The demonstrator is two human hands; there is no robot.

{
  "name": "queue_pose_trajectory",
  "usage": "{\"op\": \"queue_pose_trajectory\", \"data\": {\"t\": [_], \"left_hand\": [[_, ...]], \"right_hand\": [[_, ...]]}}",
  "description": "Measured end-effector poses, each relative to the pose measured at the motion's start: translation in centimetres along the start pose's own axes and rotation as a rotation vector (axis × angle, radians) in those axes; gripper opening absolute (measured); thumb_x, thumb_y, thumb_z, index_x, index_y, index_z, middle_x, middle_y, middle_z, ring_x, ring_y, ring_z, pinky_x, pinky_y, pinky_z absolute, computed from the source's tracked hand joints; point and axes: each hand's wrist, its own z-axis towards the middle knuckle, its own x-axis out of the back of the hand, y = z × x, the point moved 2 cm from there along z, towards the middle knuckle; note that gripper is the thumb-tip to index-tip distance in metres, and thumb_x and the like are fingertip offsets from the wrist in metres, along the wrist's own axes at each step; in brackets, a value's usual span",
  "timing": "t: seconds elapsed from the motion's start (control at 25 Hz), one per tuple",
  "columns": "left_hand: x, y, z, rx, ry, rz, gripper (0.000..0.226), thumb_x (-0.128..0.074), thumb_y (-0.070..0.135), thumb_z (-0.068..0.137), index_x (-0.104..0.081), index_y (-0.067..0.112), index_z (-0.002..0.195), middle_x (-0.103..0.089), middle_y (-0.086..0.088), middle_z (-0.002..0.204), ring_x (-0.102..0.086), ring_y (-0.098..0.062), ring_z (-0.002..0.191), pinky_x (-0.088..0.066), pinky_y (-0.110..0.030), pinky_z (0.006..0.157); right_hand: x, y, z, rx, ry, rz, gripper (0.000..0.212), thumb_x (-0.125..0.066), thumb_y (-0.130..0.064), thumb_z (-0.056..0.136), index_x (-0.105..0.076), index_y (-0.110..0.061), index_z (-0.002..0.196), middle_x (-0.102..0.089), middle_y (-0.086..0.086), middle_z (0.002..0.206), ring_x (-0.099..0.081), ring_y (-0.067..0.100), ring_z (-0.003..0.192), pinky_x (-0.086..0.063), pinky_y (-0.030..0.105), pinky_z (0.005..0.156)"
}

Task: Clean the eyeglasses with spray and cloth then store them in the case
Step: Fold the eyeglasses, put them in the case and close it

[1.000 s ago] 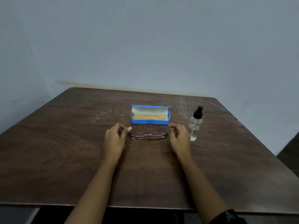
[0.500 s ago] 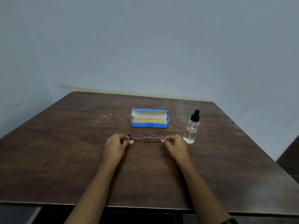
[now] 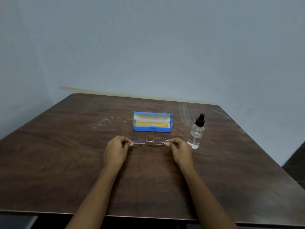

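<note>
Currently: 1 eyeglasses (image 3: 149, 141) pinched at each end by 2 hands, left hand (image 3: 115, 152), right hand (image 3: 181, 151), low over bench (image 3: 66, 156) | 1 open blue case (image 3: 152, 123) behind | 1 spray bottle (image 3: 196, 131) beside right hand

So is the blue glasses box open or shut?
Open. The blue case has its lid tipped back, showing a pale lining and something yellow lying inside. The eyeglasses are outside it.

2 forearms (image 3: 94, 194), both bare past the near edge of the desk (image 3: 49, 162). The left hand (image 3: 115, 152) and right hand (image 3: 181, 152) each show 1 pale pink thumbnail (image 3: 131, 144).
</note>
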Motion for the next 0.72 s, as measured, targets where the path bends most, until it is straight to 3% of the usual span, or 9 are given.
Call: {"op": "queue_pose_trajectory", "data": {"t": [0.12,0.24,0.36,0.52,0.72], "left_hand": [[0.1,0.2,-0.1,-0.036,0.037,0.011,0.005,-0.063,0.018,0.082,-0.065,0.021,0.078,-0.064,0.002,0.091,-0.055,-0.019,0.088,-0.042,-0.033,0.072],[0.2,0.3,-0.1,-0.072,0.077,-0.007,0.006,-0.063,0.018,0.083,-0.065,0.021,0.078,-0.063,0.003,0.087,-0.052,-0.017,0.083,-0.037,-0.030,0.069],[0.2,0.4,-0.1,-0.088,0.064,-0.041,0.007,-0.064,0.017,0.082,-0.065,0.020,0.076,-0.062,0.005,0.082,-0.051,-0.016,0.080,-0.037,-0.030,0.068],[0.0,0.4,0.0,-0.068,0.030,-0.094,0.007,-0.065,0.014,0.080,-0.068,0.019,0.075,-0.063,0.003,0.082,-0.054,-0.019,0.081,-0.042,-0.034,0.071],[0.0,0.5,0.0,-0.078,-0.011,-0.131,0.011,-0.070,0.014,0.075,-0.069,0.023,0.070,-0.064,0.007,0.075,-0.058,-0.017,0.078,-0.044,-0.033,0.070]], "right_hand": [[-0.4,-0.1,-0.3,-0.076,0.014,0.305,0.008,-0.061,-0.007,0.084,-0.067,-0.003,0.089,-0.065,0.001,0.072,-0.054,0.007,0.061,-0.046,0.016,0.059],[-1.0,-0.6,-0.8,-0.171,0.017,0.746,0.010,-0.060,0.001,0.082,-0.064,0.000,0.091,-0.064,0.004,0.074,-0.057,0.009,0.064,-0.051,0.013,0.059],[-1.5,-1.2,-0.9,-0.289,-0.015,1.037,0.009,-0.060,0.004,0.080,-0.063,-0.001,0.088,-0.064,0.003,0.075,-0.057,0.009,0.066,-0.052,0.013,0.057],[-2.5,-2.2,-1.3,-0.332,-0.042,1.090,0.010,-0.059,0.005,0.081,-0.062,-0.004,0.077,-0.062,0.005,0.071,-0.055,0.010,0.064,-0.051,0.012,0.054],[-3.2,-3.1,-1.2,-0.314,0.026,1.034,0.007,-0.061,-0.003,0.082,-0.065,-0.008,0.080,-0.061,0.003,0.073,-0.053,0.009,0.064,-0.046,0.014,0.052]]}}
